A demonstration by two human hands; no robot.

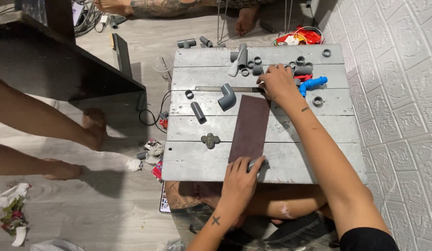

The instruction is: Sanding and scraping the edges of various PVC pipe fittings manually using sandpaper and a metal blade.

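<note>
Sandpaper (pixel 250 126) lies flat on the grey board (pixel 188 162); our left hand (pixel 240 179) clamps a short pipe piece (pixel 258 163) at its near end, so we press evenly while our right hand (pixel 276 82) pins the far end.

Weathered grey-painted wooden board (pixel 271 162), matt brown abrasive sheet (pixel 250 128), smooth grey plastic elbow (pixel 227 96), glossy blue plastic tap (pixel 312 84)

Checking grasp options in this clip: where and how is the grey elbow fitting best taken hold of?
Grip the grey elbow fitting across its long straight leg, coming from above with fingers on either side. It lies flat on the grey wooden table, clear of the brown sheet, with bare boards on its left.
</note>
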